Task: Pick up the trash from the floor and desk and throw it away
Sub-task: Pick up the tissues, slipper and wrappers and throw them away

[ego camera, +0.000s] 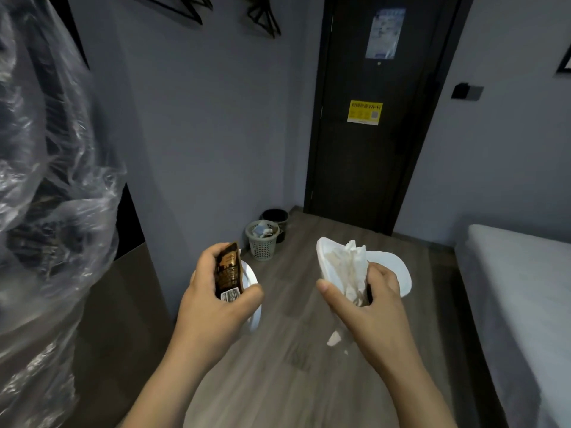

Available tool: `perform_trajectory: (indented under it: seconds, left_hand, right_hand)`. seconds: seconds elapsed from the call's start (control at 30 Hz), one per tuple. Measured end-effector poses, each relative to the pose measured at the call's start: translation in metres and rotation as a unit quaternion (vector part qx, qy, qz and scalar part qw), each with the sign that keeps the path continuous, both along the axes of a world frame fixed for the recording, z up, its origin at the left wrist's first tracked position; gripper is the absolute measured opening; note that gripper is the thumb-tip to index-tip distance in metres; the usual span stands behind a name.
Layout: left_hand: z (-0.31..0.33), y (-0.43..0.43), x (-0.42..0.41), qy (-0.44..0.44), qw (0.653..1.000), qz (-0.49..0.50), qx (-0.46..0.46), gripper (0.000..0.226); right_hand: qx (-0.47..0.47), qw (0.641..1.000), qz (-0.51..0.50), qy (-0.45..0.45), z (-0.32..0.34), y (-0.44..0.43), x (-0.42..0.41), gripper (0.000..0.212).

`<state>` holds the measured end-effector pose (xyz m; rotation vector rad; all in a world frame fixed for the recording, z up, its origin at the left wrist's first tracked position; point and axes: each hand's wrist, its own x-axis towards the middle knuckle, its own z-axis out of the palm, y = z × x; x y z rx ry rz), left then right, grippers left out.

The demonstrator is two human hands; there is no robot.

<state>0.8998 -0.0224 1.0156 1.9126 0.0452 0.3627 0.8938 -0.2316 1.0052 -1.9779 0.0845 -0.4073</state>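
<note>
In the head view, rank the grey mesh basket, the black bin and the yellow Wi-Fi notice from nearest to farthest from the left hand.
From the left hand:
1. Grey mesh basket, on the floor just ahead of it.
2. Black bin, directly behind the basket, in the corner.
3. Yellow Wi-Fi notice, up on the dark door.

Two bare, sleeveless forearms (173, 375)

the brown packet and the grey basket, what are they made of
Brown packet in the left hand: likely glossy foil-plastic film; it creases and shines, with a printed barcode. Grey basket: seemingly matte moulded plastic, with a perforated lattice wall.
</note>
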Motion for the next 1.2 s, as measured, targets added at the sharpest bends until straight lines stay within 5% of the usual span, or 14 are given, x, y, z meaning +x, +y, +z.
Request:
perform_trajectory:
  seconds: [0.2, 0.4, 1.2]
  left_hand:
    - [-0.015, -0.005, 0.116, 0.010, 1.000, -0.012, 0.005, 0.053]
    - [-0.025, 0.014, 0.241, 0.027, 0.999, -0.006, -0.018, 0.053]
    - [-0.051, -0.034, 0.682, 0.070, 0.997, 0.032, 0.005, 0.054]
  right_hand:
    - [-0.008, 1.000, -0.010, 0.006, -0.013, -0.007, 0.109, 0.065]
    - [0.011, 0.999, 0.016, 0.028, -0.016, 0.007, 0.231, 0.031]
    - [0.009, 0.989, 0.123, 0.078, -0.060, -0.049, 0.710, 0.034]
